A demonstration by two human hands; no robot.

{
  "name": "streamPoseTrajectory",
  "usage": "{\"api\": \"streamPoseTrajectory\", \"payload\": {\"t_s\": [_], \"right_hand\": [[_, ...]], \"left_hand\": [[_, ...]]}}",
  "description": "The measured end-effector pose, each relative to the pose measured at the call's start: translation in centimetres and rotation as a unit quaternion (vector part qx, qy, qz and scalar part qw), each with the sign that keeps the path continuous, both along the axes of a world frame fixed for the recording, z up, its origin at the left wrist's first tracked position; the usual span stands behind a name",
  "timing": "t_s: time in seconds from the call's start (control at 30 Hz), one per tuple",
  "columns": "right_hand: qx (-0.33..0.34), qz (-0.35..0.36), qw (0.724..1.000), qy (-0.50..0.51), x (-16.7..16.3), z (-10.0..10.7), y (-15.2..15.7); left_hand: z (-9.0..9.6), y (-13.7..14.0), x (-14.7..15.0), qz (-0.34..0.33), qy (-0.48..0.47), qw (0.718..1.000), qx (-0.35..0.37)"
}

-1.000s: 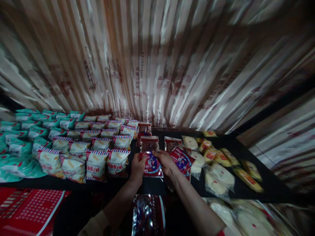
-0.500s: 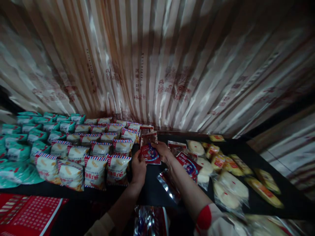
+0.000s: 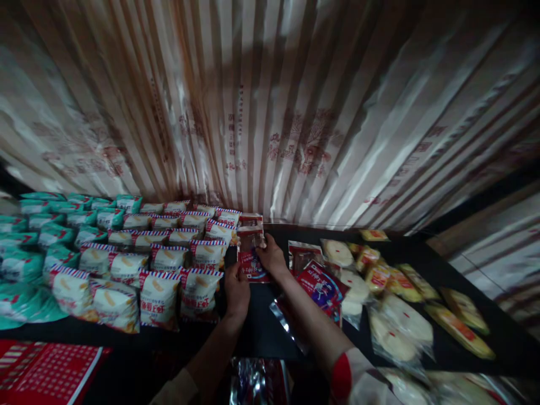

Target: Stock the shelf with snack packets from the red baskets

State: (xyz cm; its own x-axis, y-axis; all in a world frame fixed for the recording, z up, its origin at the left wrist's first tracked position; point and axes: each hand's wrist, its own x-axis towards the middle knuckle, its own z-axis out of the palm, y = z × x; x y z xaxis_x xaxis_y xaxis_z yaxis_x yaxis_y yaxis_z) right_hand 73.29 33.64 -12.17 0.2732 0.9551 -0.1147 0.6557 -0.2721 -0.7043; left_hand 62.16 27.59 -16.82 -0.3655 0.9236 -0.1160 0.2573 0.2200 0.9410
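A flat red and purple snack packet (image 3: 250,260) lies in front of me on the black table, beside the rows of white bags. My left hand (image 3: 237,289) is closed at its lower left corner. Along its right side, my right hand (image 3: 272,256) has its fingers closed on the edge. Just behind it, a similar packet (image 3: 251,219) lies partly covered. To the right of my right forearm are more red packets (image 3: 318,287), overlapping each other. A shiny silver-edged packet (image 3: 287,323) is partly hidden under that forearm.
Upright white snack bags (image 3: 158,299) fill rows at left, with teal bags (image 3: 61,256) beyond. Flat white rounds in clear wrap (image 3: 396,329) and yellow packets (image 3: 459,332) lie at right. A striped curtain (image 3: 257,112) hangs behind the black table (image 3: 257,329). Red packaging (image 3: 50,371) sits at lower left.
The red packet has gone slightly back and left, nearer the similar packet behind it. My right hand has shifted up along its edge. The view has turned a little.
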Motion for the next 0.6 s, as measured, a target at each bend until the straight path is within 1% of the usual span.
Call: {"api": "streamPoseTrajectory", "payload": {"t_s": [0.03,0.1,0.2,0.37,0.6], "right_hand": [[-0.005,0.017,0.999,-0.051,-0.2,0.2,-0.2],[-0.017,0.037,0.992,-0.116,-0.5,0.5,-0.6],[-0.027,0.042,0.984,-0.171,-0.7,0.7,-1.0],[-0.016,0.039,0.981,-0.188,-0.4,0.4,-1.0],[0.012,0.04,0.98,-0.193,-0.1,-0.4,-0.3]], "left_hand": [[0.0,0.0,0.0,0.0,0.004,1.0,0.0],[0.1,0.1,0.0,-0.001,0.012,1.0,0.0],[0.2,0.2,0.0,-0.005,0.024,1.0,0.006],[0.4,0.3,0.0,-0.005,0.047,0.999,0.012],[1.1,0.3,0.3,-0.023,0.107,0.994,0.015]]}}
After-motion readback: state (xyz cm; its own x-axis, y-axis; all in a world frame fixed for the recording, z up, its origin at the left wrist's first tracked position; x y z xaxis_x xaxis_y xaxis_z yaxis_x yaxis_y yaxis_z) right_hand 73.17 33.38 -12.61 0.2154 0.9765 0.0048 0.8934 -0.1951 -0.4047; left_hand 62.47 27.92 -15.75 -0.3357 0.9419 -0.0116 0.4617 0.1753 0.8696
